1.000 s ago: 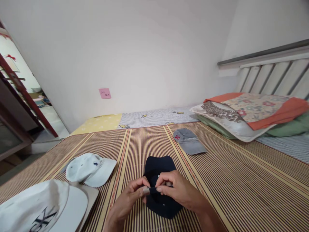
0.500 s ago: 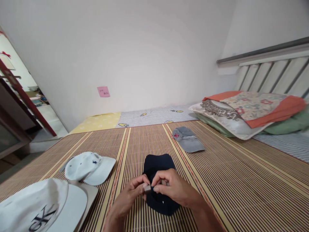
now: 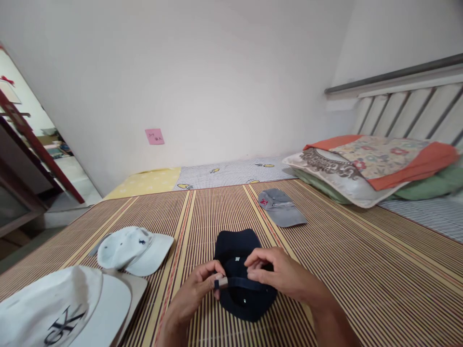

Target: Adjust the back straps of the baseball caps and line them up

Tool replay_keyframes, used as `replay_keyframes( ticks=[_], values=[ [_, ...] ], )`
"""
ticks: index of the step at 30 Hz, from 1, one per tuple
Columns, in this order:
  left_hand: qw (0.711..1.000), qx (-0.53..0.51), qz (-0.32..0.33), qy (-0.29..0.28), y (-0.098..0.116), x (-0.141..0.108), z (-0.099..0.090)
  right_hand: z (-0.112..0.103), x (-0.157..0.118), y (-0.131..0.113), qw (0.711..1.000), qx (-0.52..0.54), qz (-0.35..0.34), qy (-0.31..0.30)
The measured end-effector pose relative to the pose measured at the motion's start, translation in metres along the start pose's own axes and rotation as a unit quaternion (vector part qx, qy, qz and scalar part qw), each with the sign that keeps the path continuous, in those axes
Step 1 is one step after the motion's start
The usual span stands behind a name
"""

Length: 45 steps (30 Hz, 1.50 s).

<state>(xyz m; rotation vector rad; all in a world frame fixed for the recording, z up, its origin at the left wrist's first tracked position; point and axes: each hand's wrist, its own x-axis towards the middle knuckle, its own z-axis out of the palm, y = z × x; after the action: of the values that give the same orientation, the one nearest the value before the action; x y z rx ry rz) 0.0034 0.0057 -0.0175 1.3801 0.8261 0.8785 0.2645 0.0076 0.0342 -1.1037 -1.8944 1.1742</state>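
A navy baseball cap (image 3: 237, 243) lies upside down on the mat in front of me, its brim pointing away. Its back strap (image 3: 240, 283) runs across the opening, with a pale metal-looking buckle (image 3: 222, 282) at the left end. My left hand (image 3: 202, 284) pinches the strap at this buckle between thumb and fingers. Over the right side of the cap is my right hand (image 3: 271, 271), its curled thumb and forefinger slightly apart just above the strap. Nothing shows between those fingertips.
A striped bamboo mat (image 3: 202, 217) covers the bed. White caps lie at left, one with a small logo (image 3: 133, 248), another lettered CK (image 3: 54, 303). A grey cap (image 3: 280, 207) sits beyond the navy one. Pillows (image 3: 361, 168) are stacked at right by the headboard (image 3: 408, 113).
My right hand has moved right, away from the buckle, and its fingers have parted. More of the strap and the cap's inside now shows. My left hand stays at the buckle.
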Motion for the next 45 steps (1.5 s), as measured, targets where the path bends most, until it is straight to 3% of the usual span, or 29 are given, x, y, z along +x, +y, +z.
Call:
replay_keyframes(
  ticks=[4,9,18,30,45],
  values=[
    [1.000,-0.007,-0.003,-0.002,-0.002,0.000,-0.001,-0.009,-0.004,0.010,0.998,0.030,0.025,-0.044],
    [1.000,-0.003,0.002,-0.004,0.000,0.001,0.000,-0.005,-0.001,0.011,0.997,0.028,0.007,-0.066],
    [1.000,0.009,0.001,-0.003,-0.001,0.001,-0.001,-0.002,0.003,0.014,0.997,0.021,-0.025,-0.064],
    [0.999,-0.002,-0.039,0.011,0.002,0.004,0.005,0.008,0.006,0.009,0.996,0.039,-0.017,-0.074],
    [1.000,0.003,-0.016,0.019,0.001,0.004,0.005,0.005,0.006,0.011,0.996,0.046,-0.002,-0.076]
  ],
)
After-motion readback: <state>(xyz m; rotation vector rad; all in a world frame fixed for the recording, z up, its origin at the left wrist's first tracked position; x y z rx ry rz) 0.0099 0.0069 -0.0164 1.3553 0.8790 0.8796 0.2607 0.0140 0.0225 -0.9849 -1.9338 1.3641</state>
